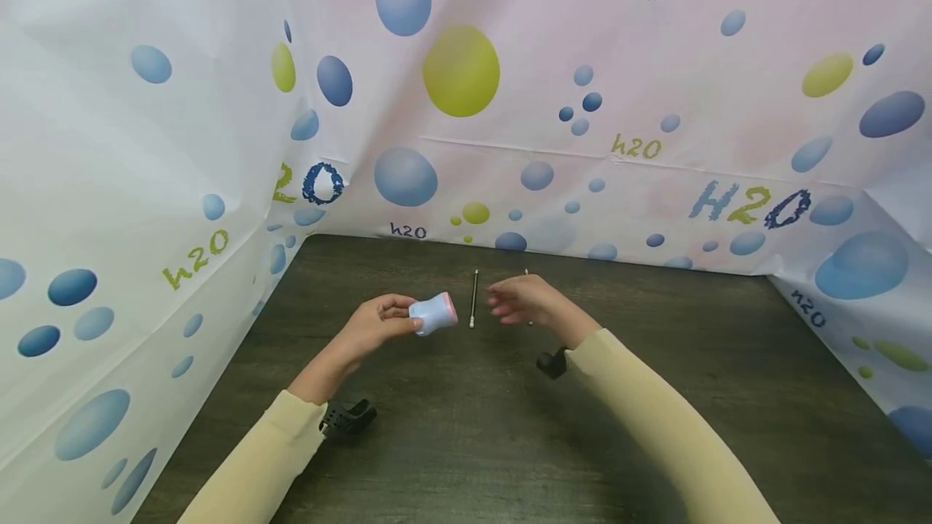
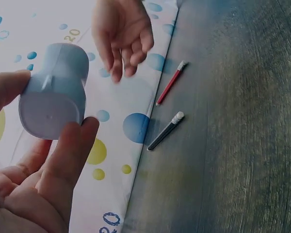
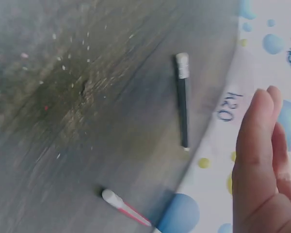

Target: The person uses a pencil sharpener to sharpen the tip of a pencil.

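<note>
My left hand (image 1: 374, 320) grips a small light-blue plastic piece (image 1: 433, 314) with a narrowed waist and a pink end, raised over the table. Its flat, rounded-square base (image 2: 51, 116) faces the left wrist camera, with thumb and fingers around its sides. The right hand (image 1: 524, 299) hovers to the right, fingers loosely bent and nothing in them. Between the hands lies a black pencil (image 1: 474, 299) with a white eraser end (image 3: 183, 63). A red pencil (image 2: 172, 83), also white-ended, lies beside it, mostly hidden behind the right hand in the head view.
Under everything is a dark wood-grain table (image 1: 466, 443), with small pale specks showing in the right wrist view. White sheeting (image 1: 553, 103) printed with blue and green bubbles rises along its back and sides. Each wrist wears a black band (image 1: 348, 417).
</note>
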A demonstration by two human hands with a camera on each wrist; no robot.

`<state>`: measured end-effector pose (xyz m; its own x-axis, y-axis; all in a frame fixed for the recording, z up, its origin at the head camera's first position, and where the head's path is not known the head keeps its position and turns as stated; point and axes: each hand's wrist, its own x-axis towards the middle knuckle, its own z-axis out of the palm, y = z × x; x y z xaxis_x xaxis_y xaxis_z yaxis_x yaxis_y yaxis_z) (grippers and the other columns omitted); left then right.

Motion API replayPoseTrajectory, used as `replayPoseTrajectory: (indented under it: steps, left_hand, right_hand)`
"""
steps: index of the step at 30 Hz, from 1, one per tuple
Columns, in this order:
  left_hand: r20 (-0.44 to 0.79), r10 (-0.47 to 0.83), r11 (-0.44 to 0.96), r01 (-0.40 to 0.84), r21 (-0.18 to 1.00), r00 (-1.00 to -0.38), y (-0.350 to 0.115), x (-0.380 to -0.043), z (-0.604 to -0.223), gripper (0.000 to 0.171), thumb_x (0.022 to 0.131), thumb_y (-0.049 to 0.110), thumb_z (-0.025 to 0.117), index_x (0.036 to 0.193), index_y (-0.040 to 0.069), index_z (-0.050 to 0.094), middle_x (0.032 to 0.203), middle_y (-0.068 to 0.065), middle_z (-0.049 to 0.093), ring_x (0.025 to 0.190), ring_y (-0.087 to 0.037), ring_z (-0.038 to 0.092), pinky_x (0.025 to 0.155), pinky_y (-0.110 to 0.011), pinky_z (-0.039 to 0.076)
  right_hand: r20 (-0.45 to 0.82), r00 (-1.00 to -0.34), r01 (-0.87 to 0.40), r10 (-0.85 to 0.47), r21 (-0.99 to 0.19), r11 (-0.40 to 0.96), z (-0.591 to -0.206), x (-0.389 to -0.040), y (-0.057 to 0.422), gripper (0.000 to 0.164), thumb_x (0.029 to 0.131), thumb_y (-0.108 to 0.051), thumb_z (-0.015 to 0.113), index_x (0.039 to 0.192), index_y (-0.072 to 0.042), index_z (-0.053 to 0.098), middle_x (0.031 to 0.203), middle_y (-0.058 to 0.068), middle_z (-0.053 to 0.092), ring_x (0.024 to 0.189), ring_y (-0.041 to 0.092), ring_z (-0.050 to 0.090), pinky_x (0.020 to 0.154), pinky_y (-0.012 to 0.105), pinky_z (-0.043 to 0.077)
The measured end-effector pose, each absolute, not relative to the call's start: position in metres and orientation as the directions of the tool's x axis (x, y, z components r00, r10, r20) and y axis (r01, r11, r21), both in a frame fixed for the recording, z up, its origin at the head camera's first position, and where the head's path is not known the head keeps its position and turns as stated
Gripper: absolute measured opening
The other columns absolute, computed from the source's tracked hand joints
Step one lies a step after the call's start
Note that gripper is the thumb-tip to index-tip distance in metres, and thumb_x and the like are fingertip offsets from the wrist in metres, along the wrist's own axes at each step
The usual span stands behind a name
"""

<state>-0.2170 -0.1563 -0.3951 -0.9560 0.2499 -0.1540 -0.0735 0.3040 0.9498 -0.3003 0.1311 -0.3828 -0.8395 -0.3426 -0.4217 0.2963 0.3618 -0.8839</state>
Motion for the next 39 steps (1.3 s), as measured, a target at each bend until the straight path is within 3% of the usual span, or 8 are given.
replayPoseTrajectory:
  steps: [5, 9, 13, 16, 20, 24, 31, 39]
  left_hand:
    - [-0.143, 0.292, 0.279, -0.058, 0.959, -0.946, -0.156, -0.217, -0.393, 0.055, 0.102, 0.022, 0.063, 0.149, -0.004, 0.048, 0.148, -0.029, 0.053, 0.131, -0.037, 0.06, 0.11, -0.051, 0.052]
    - [-0.164, 0.297, 0.217, -0.101, 0.971, -0.941, -0.155, -0.216, -0.39, 0.054, 0.105, 0.021, 0.058, 0.149, -0.007, 0.046, 0.145, -0.029, 0.055, 0.122, -0.024, 0.066, 0.113, -0.049, 0.05]
    - [-0.182, 0.297, 0.11, -0.155, 0.982, -0.937, -0.154, -0.219, -0.391, 0.05, 0.105, 0.018, 0.054, 0.145, -0.011, 0.043, 0.137, -0.021, 0.057, 0.108, -0.006, 0.065, 0.108, -0.033, 0.055]
    - [-0.176, 0.308, 0.061, -0.165, 0.984, -0.935, -0.155, -0.223, -0.393, 0.053, 0.105, 0.016, 0.054, 0.145, -0.012, 0.037, 0.138, -0.02, 0.054, 0.106, -0.002, 0.064, 0.102, -0.022, 0.056]
    - [-0.174, 0.335, 0.03, -0.174, 0.984, -0.926, -0.155, -0.232, -0.393, 0.065, 0.106, 0.016, 0.054, 0.157, -0.007, 0.022, 0.156, -0.029, 0.04, 0.128, -0.017, 0.061, 0.116, -0.033, 0.048]
    - [-0.201, 0.334, 0.039, -0.199, 0.979, -0.921, -0.154, -0.245, -0.39, 0.068, 0.108, 0.012, 0.05, 0.162, -0.004, 0.012, 0.166, -0.028, 0.027, 0.152, -0.036, 0.038, 0.126, -0.046, 0.032]
    - [-0.198, 0.185, 0.228, -0.154, 0.961, -0.963, -0.15, -0.273, -0.386, 0.073, 0.103, 0.015, 0.06, 0.16, -0.005, 0.02, 0.165, -0.029, 0.029, 0.154, -0.043, 0.031, 0.127, -0.056, 0.029]
    - [-0.078, 0.031, 0.571, -0.047, 0.82, -0.996, -0.147, -0.3, -0.404, 0.065, 0.088, 0.02, 0.077, 0.14, -0.007, 0.048, 0.143, -0.028, 0.056, 0.129, -0.042, 0.054, 0.111, -0.057, 0.046]
  right_hand:
    - [-0.399, -0.826, 0.267, -0.398, -0.899, 0.347, -0.372, -0.28, 0.155, 0.045, 0.11, -0.023, 0.045, 0.145, 0.004, 0.052, 0.1, -0.004, 0.07, 0.083, 0.005, 0.069, 0.085, 0.032, 0.062]
    - [-0.366, -0.816, 0.242, -0.447, -0.919, 0.312, -0.369, -0.267, 0.174, 0.044, 0.11, -0.023, 0.045, 0.142, 0.005, 0.054, 0.103, -0.005, 0.071, 0.087, 0.005, 0.069, 0.083, 0.029, 0.061]
    - [-0.351, -0.812, 0.229, -0.467, -0.926, 0.299, -0.369, -0.255, 0.192, 0.044, 0.111, -0.023, 0.043, 0.142, 0.006, 0.053, 0.104, -0.007, 0.071, 0.09, 0.005, 0.069, 0.084, 0.028, 0.061]
    - [-0.349, -0.806, 0.226, -0.477, -0.928, 0.296, -0.37, -0.247, 0.203, 0.047, 0.111, -0.023, 0.042, 0.144, 0.009, 0.049, 0.103, -0.01, 0.071, 0.09, 0.004, 0.069, 0.083, 0.027, 0.061]
    - [-0.345, -0.802, 0.221, -0.487, -0.93, 0.294, -0.371, -0.238, 0.217, 0.047, 0.111, -0.024, 0.042, 0.142, 0.01, 0.05, 0.103, -0.01, 0.07, 0.091, 0.004, 0.069, 0.084, 0.027, 0.061]
    - [-0.352, -0.791, 0.226, -0.5, -0.928, 0.297, -0.373, -0.231, 0.228, 0.047, 0.111, -0.026, 0.044, 0.141, 0.009, 0.052, 0.105, -0.009, 0.07, 0.093, 0.005, 0.069, 0.086, 0.029, 0.061]
    - [-0.35, -0.787, 0.216, -0.508, -0.927, 0.305, -0.372, -0.226, 0.242, 0.052, 0.111, -0.03, 0.044, 0.144, 0.01, 0.048, 0.107, -0.011, 0.07, 0.096, 0.005, 0.069, 0.088, 0.029, 0.061]
    - [-0.354, -0.789, 0.223, -0.503, -0.926, 0.303, -0.374, -0.223, 0.252, 0.052, 0.111, -0.029, 0.042, 0.144, 0.011, 0.047, 0.108, -0.011, 0.071, 0.096, 0.005, 0.069, 0.087, 0.027, 0.061]
